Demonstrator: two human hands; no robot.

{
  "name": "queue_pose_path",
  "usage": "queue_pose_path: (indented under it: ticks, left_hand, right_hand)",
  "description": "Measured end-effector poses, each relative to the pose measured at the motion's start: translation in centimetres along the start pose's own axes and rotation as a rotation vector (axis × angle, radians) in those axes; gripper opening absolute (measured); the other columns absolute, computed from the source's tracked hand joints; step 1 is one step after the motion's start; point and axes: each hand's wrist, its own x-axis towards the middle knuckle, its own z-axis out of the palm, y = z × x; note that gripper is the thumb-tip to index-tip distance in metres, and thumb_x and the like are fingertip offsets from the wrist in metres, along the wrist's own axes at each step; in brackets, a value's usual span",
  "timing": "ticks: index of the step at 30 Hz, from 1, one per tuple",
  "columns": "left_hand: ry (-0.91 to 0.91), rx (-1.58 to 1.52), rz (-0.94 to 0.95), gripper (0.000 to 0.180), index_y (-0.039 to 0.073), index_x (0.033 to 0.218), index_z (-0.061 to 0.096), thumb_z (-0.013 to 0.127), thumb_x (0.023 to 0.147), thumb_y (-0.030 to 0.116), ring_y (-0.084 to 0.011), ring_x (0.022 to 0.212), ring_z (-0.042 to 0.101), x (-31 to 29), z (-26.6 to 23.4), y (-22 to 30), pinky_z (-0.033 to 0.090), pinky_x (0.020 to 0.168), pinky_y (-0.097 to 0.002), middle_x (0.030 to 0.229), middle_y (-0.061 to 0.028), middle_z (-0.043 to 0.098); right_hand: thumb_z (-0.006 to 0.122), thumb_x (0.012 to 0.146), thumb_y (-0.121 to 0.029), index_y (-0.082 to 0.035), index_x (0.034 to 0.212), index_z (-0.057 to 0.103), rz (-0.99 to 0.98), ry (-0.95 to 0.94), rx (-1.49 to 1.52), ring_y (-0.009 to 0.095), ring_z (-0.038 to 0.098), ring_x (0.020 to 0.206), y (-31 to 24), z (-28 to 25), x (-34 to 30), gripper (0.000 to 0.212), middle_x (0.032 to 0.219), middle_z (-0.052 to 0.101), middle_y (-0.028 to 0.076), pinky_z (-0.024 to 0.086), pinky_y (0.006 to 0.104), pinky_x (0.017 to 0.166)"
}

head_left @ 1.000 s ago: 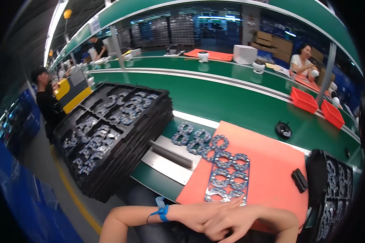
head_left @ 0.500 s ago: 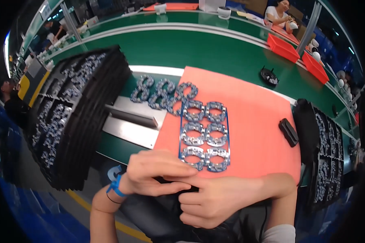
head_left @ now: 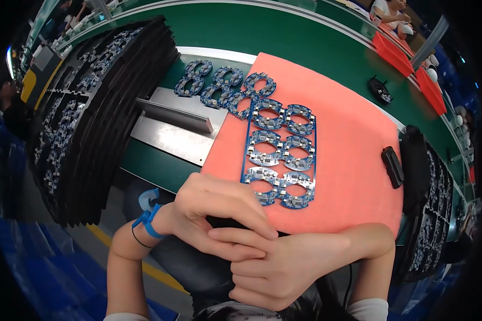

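Observation:
My left hand (head_left: 214, 211) wears a blue wrist strap (head_left: 149, 222). Its bent fingers and thumb close around a finger of my right hand (head_left: 276, 267), just off the front edge of the pink foam mat (head_left: 353, 176). The right hand is curled into a fist, and whatever its fingers may hold is hidden. Beyond the knuckles lies a blue panel of ring-shaped circuit boards (head_left: 281, 150), flat on the mat. My left hand covers its near left corner. Several separated figure-eight circuit boards (head_left: 219, 88) lie past the panel's far left corner, one overlapping the mat.
A metal plate with an upright bar (head_left: 171, 120) sits left of the mat. Tall stacks of black trays with boards stand left (head_left: 128, 91) and right (head_left: 431, 214). A black oblong object (head_left: 392, 167) rests on the mat's right edge. Red bins (head_left: 393, 53) and another person are beyond.
The view has tilted down, so the table things sit higher in the picture. My left fingers have moved further over the right hand. The boards lie as before.

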Motion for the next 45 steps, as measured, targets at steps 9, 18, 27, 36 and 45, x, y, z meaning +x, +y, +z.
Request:
queue_pose_path:
  ticks: [9, 18, 27, 36, 45]
  left_hand:
    - [-0.027, -0.051, -0.038, 0.025, -0.002, 0.087, 0.073, 0.083, 0.064, -0.003, -0.0193, 0.066, 0.069, 0.2, -0.1, -0.4, 0.052, 0.057, -0.0261, 0.08, -0.01, 0.071]
    - [0.002, -0.119, -0.076, 0.023, -0.002, 0.088, 0.073, 0.08, 0.067, -0.004, -0.019, 0.069, 0.068, 0.1, 0.2, -0.3, 0.053, 0.06, -0.0264, 0.08, -0.0113, 0.07]
    - [0.0, -0.138, -0.081, 0.02, -0.001, 0.086, 0.073, 0.078, 0.067, -0.005, -0.0188, 0.068, 0.068, 0.3, 0.2, -0.3, 0.052, 0.059, -0.0269, 0.078, -0.0111, 0.07]
    - [-0.39, 0.293, -0.123, 0.026, 0.007, 0.106, 0.068, 0.069, 0.081, 0.01, -0.0211, 0.079, 0.062, -1.2, 0.9, -1.0, 0.048, 0.066, -0.0305, 0.088, -0.0052, 0.061]
    - [-0.139, 0.614, -0.296, 0.013, 0.004, 0.08, 0.064, 0.058, 0.087, 0.012, -0.0322, 0.061, 0.06, -0.4, 0.6, -3.2, 0.046, 0.053, -0.0385, 0.068, -0.0133, 0.058]
  right_hand:
    - [0.059, 0.081, -0.013, -0.007, 0.06, 0.041, 0.037, 0.082, 0.042, 0.017, 0.039, 0.054, -0.2, 0.7, -0.3, 0.028, 0.06, 0.033, 0.002, 0.049, 0.0594, 0.091]
    - [0.061, 0.08, -0.016, -0.008, 0.062, 0.044, 0.047, 0.06, 0.033, 0.016, 0.043, 0.058, 0.1, -0.1, 0.2, 0.026, 0.061, 0.036, 0.001, 0.051, 0.0372, 0.073]
    - [0.06, 0.068, -0.017, -0.009, 0.062, 0.042, 0.031, 0.009, -0.021, 0.014, 0.043, 0.056, 0.0, -0.6, 0.1, 0.02, 0.062, 0.037, 0.001, 0.039, 0.0259, 0.055]
    - [0.063, 0.067, -0.019, -0.005, 0.068, 0.049, 0.235, -0.345, 0.164, 0.019, 0.052, 0.065, -2.1, 0.8, -1.5, 0.02, 0.063, 0.049, 0.004, 0.043, 0.031, 0.069]
    - [0.061, 0.085, -0.025, 0.0, 0.077, 0.063, 0.482, -0.258, 0.555, 0.036, 0.063, 0.065, 3.6, 0.7, -3.3, 0.027, 0.064, 0.059, 0.019, 0.051, 0.0463, 0.061]
